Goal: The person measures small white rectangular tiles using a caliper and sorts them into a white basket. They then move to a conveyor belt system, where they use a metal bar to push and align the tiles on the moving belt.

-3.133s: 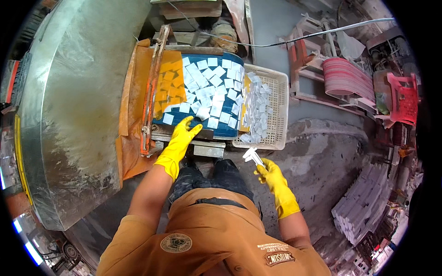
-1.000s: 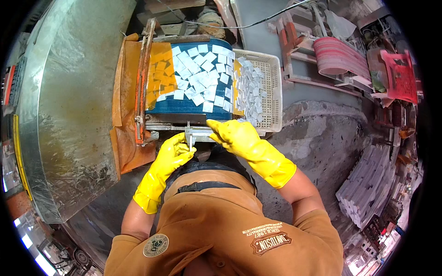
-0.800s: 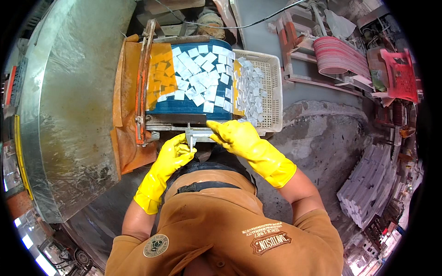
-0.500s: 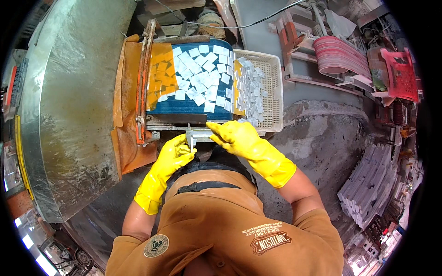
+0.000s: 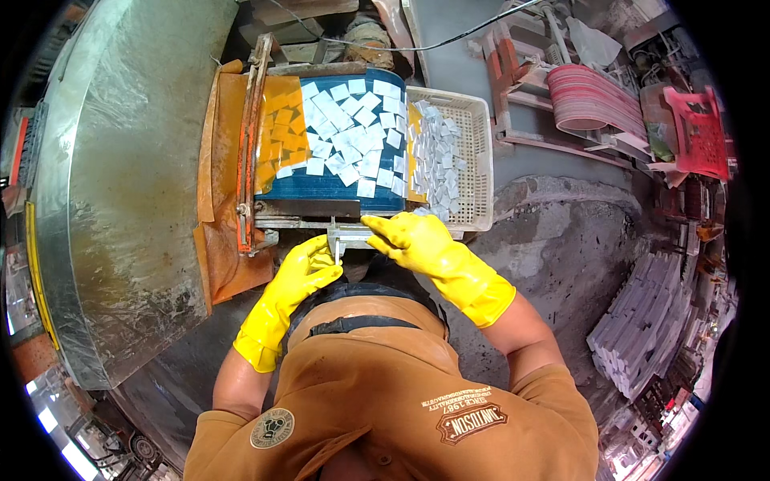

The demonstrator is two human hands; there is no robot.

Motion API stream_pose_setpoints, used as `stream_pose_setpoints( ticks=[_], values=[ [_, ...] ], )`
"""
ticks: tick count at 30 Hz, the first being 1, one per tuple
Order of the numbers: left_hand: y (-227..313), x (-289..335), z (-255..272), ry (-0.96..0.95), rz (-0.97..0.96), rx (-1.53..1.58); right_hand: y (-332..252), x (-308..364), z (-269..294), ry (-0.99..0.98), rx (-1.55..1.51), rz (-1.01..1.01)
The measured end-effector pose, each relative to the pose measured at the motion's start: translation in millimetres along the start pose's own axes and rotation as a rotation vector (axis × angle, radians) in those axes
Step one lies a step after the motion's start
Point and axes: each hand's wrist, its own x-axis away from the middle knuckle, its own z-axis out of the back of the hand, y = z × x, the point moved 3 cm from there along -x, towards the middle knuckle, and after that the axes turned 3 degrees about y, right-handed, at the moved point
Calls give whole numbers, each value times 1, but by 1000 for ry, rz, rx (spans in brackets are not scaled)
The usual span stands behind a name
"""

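In front of my waist, my right hand (image 5: 425, 248) in a yellow rubber glove grips a metal caliper (image 5: 357, 236), its beam pointing left. My left hand (image 5: 303, 271), gloved the same way, pinches a thin pale piece (image 5: 338, 252) at the caliper's jaws. That piece is seen almost edge-on and looks like a small tile. Just beyond my hands, many small whitish tiles (image 5: 350, 144) lie scattered on a blue conveyor belt (image 5: 309, 188), some overlapping. The fingertips of both hands are partly hidden.
A cream plastic crate (image 5: 480, 160) with similar tiles stands at the belt's right end. Translucent orange flaps (image 5: 216, 160) and a rusty frame (image 5: 255, 144) border the left end, beside a large metal housing (image 5: 144, 160). Stacked grey strips (image 5: 646, 321) lie right; a cable (image 5: 433, 46) crosses the top.
The caliper and the pale piece have shifted very slightly right, with my left fingers following. Tiles on the belt have crept slightly rightward. My right hand is almost still.
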Motion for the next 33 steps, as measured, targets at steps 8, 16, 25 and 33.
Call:
stream_pose_setpoints(
  ticks=[8,16,25,33],
  values=[
    [1,-2,1,-2,10,15,0,-2,2,-11,-9,-19],
    [-1,-3,2,-10,6,-10,3,-2,0,2,-23,-18],
    [-6,-3,2,-1,27,-2,-1,0,-1,-47,-8,-54],
    [-7,-3,-1,16,30,15,0,2,-1,-48,-55,-74]
  ],
)
